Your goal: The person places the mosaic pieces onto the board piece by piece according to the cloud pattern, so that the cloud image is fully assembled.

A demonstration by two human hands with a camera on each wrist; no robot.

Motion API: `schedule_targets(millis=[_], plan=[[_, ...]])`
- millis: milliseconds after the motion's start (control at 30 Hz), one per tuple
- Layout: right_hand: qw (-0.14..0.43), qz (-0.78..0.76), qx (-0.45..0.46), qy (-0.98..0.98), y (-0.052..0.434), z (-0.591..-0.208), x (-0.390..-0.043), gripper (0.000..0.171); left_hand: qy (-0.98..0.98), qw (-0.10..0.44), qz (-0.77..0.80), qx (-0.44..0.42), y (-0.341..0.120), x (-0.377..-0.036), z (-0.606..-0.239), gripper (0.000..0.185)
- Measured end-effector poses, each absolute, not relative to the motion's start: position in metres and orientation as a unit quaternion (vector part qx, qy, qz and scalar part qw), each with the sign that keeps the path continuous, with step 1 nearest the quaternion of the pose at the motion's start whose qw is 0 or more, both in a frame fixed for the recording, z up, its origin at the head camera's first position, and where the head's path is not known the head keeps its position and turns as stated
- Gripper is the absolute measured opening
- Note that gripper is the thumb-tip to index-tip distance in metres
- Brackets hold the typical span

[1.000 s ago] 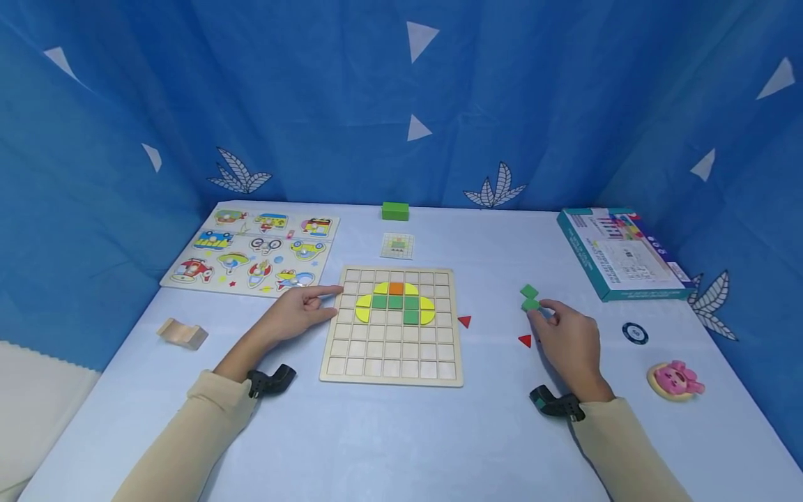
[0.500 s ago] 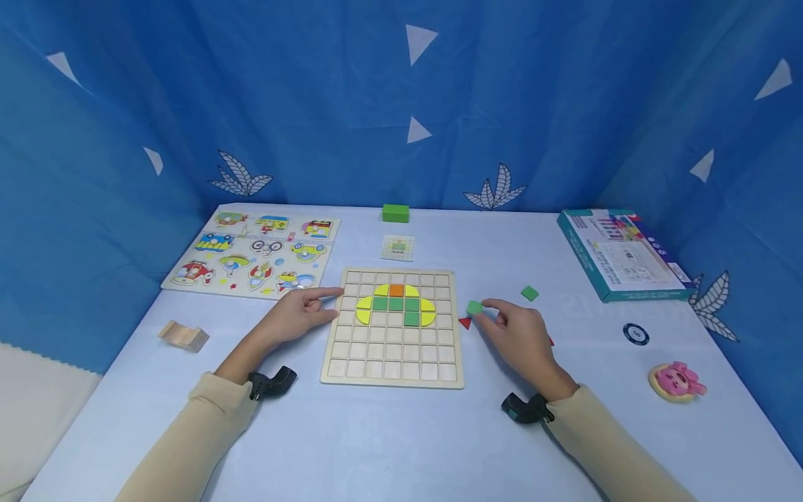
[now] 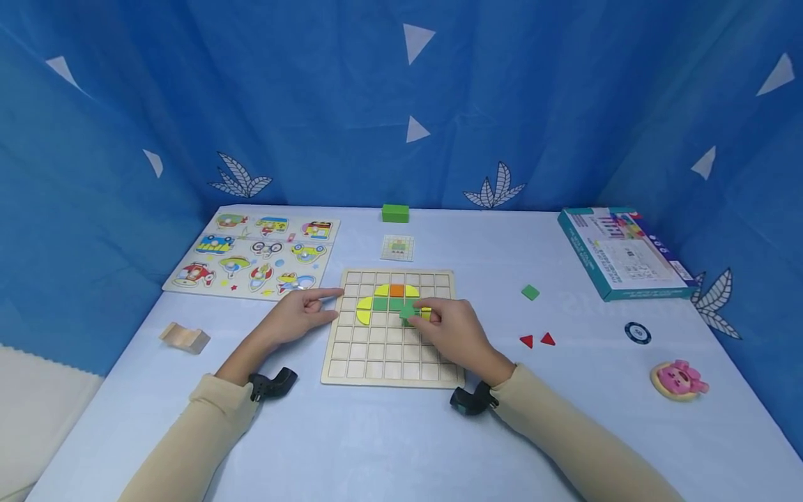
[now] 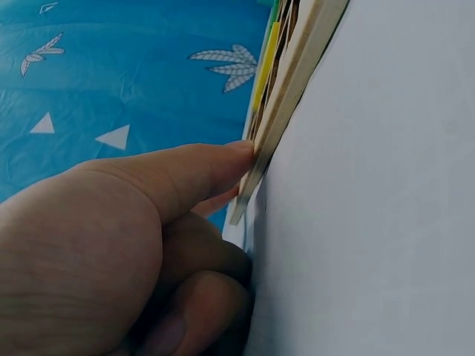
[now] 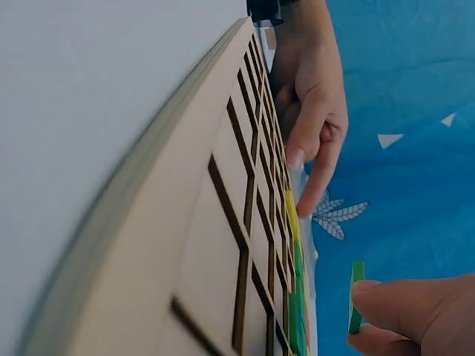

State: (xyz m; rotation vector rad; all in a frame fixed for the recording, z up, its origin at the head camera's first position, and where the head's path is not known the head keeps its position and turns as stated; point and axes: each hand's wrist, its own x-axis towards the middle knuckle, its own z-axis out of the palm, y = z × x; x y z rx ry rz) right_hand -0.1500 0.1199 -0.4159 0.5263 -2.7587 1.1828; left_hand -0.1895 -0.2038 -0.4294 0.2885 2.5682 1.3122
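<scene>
My right hand (image 3: pixel 454 331) pinches a green square tile (image 3: pixel 408 309) between thumb and fingertips, over the wooden grid board (image 3: pixel 357 368). In the right wrist view the tile (image 5: pixel 357 297) stands apart from the board surface. Set in the grid are yellow quarter-round tiles (image 3: pixel 364 317), an orange square tile (image 3: pixel 396 290) and green square tiles (image 3: pixel 380 303); my right hand hides some on the right. My left hand (image 3: pixel 291 319) rests at the board's left side, index finger and thumb extended. The left wrist view shows the thumb (image 4: pixel 215 167) touching the board's edge, other fingers curled.
A green square tile (image 3: pixel 530 292) and two red triangles (image 3: pixel 548 339) lie right of the board. A pattern card (image 3: pixel 397 247) and green block (image 3: pixel 395 213) stand behind it. Around are a vehicle puzzle (image 3: pixel 251 256), wooden block (image 3: pixel 185 337), box (image 3: pixel 627 258), round chip (image 3: pixel 638 332) and pink toy (image 3: pixel 679 380).
My right hand has picked up one of the two green tiles at the right and carried it left over the board. A red triangle beside the board is now out of sight. The left hand stays put.
</scene>
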Motion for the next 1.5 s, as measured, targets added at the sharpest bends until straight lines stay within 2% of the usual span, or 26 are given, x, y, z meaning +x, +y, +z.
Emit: schedule_targets(millis=[233, 800, 1033, 1167, 1300, 1500], plan=[[0.02, 0.387, 0.185, -0.903, 0.106, -0.428, -0.159, 0.025, 0.885, 0.125, 0.439, 0.095, -0.2, -0.189, -0.43, 0.045], [0.043, 0.355, 0.172, -0.918, 0.099, -0.434, -0.152, 0.027, 0.885, 0.113, 0.44, 0.1, -0.202, -0.188, -0.431, 0.045], [0.032, 0.381, 0.186, -0.905, 0.104, -0.432, -0.158, 0.029, 0.883, 0.112, 0.444, 0.101, -0.203, -0.189, -0.43, 0.044], [0.02, 0.415, 0.189, -0.89, 0.116, -0.426, -0.164, 0.027, 0.883, 0.109, 0.446, 0.095, -0.204, -0.187, -0.43, 0.044], [0.016, 0.429, 0.151, -0.89, 0.141, -0.414, -0.17, 0.027, 0.881, 0.118, 0.449, 0.09, -0.202, -0.186, -0.433, 0.045], [0.061, 0.402, 0.079, -0.91, 0.189, -0.4, -0.174, 0.029, 0.882, 0.113, 0.449, 0.088, -0.201, -0.186, -0.43, 0.044]])
